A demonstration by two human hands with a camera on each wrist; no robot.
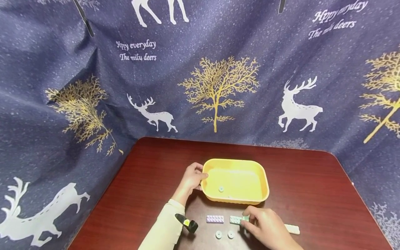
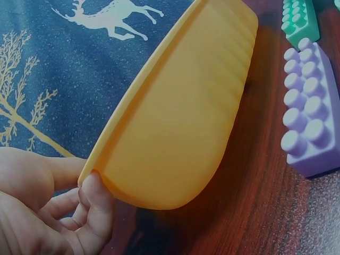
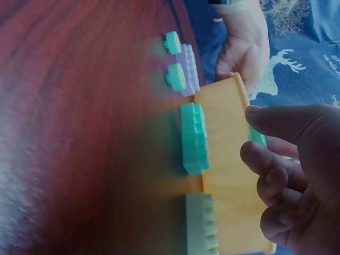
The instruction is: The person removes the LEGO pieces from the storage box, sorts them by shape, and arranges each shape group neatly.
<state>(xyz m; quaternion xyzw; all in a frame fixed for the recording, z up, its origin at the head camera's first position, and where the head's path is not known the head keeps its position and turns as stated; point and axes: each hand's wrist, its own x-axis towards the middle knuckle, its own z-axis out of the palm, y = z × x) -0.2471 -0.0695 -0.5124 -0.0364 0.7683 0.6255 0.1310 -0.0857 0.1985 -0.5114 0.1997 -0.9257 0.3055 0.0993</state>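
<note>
A person works over a dark red worktop (image 1: 150,180) hung about with deer-print cloth (image 1: 218,69). The right hand (image 1: 265,225) covers part of a green brick (image 1: 235,219) and most of a pale brick (image 1: 293,228) behind it. The right wrist view is blurred, so whether its curled fingers (image 3: 276,159) pinch the green brick cannot be told. The left hand (image 1: 192,177), arm stretched forward in a cream sleeve (image 1: 165,225), grasps the left rim of a yellow tray (image 1: 259,173), thumb and fingers (image 2: 95,196) clamped on its edge. A small round piece (image 1: 221,189) lies inside the tray. A lilac brick (image 1: 215,218) and two round studs (image 1: 224,234) lie before the tray.
</note>
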